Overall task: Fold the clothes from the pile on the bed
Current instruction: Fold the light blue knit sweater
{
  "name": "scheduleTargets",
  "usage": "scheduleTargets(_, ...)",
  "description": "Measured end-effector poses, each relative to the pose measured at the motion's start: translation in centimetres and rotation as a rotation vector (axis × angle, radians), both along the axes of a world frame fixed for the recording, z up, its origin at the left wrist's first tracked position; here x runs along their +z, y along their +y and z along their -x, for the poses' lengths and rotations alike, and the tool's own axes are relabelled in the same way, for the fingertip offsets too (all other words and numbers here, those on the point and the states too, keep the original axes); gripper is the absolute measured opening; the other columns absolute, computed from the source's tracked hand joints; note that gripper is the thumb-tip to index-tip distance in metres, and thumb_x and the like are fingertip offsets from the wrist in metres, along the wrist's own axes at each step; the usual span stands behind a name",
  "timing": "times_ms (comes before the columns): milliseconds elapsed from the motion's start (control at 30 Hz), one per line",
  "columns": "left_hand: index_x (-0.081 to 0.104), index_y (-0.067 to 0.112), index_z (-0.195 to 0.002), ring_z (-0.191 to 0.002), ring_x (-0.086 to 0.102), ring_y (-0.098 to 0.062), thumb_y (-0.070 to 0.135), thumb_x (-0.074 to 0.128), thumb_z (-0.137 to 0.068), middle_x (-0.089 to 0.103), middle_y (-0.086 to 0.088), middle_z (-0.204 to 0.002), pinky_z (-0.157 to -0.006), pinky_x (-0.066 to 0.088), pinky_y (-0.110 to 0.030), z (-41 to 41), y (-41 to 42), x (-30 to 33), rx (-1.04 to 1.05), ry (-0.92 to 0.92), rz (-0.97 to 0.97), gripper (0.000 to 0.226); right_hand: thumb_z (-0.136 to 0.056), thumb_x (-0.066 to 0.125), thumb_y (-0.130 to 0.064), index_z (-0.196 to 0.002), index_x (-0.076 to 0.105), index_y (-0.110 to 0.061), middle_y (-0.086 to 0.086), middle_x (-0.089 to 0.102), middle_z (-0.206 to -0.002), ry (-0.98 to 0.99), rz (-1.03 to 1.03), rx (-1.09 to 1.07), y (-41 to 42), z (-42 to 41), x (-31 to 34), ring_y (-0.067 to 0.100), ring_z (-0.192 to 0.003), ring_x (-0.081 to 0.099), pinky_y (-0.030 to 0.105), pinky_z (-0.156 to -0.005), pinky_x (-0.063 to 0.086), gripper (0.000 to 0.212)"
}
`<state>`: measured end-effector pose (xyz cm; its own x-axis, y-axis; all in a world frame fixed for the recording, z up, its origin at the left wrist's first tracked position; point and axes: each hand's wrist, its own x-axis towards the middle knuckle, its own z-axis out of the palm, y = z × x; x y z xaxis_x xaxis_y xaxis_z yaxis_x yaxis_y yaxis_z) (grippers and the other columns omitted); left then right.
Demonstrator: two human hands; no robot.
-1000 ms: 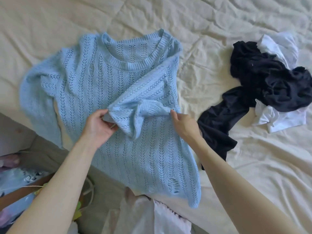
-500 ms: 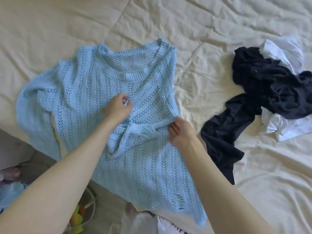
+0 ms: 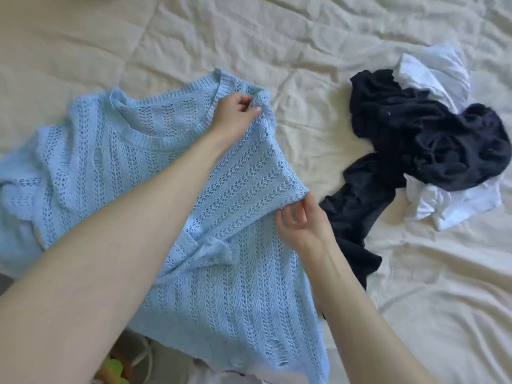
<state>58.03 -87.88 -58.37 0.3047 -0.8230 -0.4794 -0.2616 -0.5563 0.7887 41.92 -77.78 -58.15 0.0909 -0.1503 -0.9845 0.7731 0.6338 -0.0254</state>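
while the light blue knit sweater (image 3: 227, 286) lies spread front-up on the cream bed (image 3: 194, 37), its right sleeve is folded across the chest. the left hand (image 3: 235, 117) reaches over it and pinches the knit at the right shoulder, beside the collar. the right hand (image 3: 302, 223) has curled fingers gripping the sweater's folded right edge. to the right, apart from the sweater, a pile of dark navy clothes (image 3: 415, 139) and white clothes (image 3: 443, 70) lies crumpled together.
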Motion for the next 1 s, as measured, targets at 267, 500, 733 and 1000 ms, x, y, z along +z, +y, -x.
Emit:
scheduleTargets(267,0.045,0.012,-0.135,-0.121,0.048,-0.023,0.016,0.062,-0.089,0.051,-0.008,-0.132,-0.104,0.038,-0.038,0.4,1.1,-1.7,-0.295,-0.349,-0.057,0.049,-0.097,0.052,-0.025,-0.13,0.05,-0.008,0.01,0.059,-0.128,0.172,0.192,0.271,1.0,-0.6,-1.1,0.021,-0.109,0.06,0.029,-0.09,0.046,0.037)
scheduleTargets(500,0.065,0.013,-0.112,-0.112,0.05,-0.031,0.022,0.06,-0.089,0.061,-0.007,-0.116,-0.092,0.035,-0.04,-3.2,15.7,-0.9,-0.41,-0.64,0.016,0.026,-0.092,0.059,-0.018,-0.075,0.051,-0.01,0.01,0.059,-0.068,0.386,0.282,0.798,3.8,-3.9,-1.4,0.02,-0.064,0.06,0.033,-0.066,0.049,0.021)
scheduleTargets(733,0.068,0.014,-0.108,-0.129,0.044,-0.025,0.031,0.078,-0.073,0.065,-0.004,-0.111,-0.112,0.01,-0.042,-4.3,22.9,-0.1,-0.754,-0.586,0.0,0.04,-0.093,0.055,-0.022,-0.084,0.062,-0.012,0.001,0.059,-0.068,0.459,0.46,1.188,9.6,-5.0,-1.4,0.019,-0.067,0.054,0.03,-0.068,0.041,0.015)
scheduleTargets(1000,0.049,0.024,-0.086,-0.071,0.056,0.002,0.019,0.065,-0.088,0.056,0.013,-0.079,-0.066,0.041,-0.007,-7.2,28.2,3.4,0.44,-0.196,0.061,0.016,-0.102,0.038,-0.029,-0.095,0.058,-0.01,0.005,0.066,-0.086,0.24,0.229,0.829,11.4,-4.7,0.7,0.015,-0.076,0.062,0.026,-0.068,0.05,0.028)
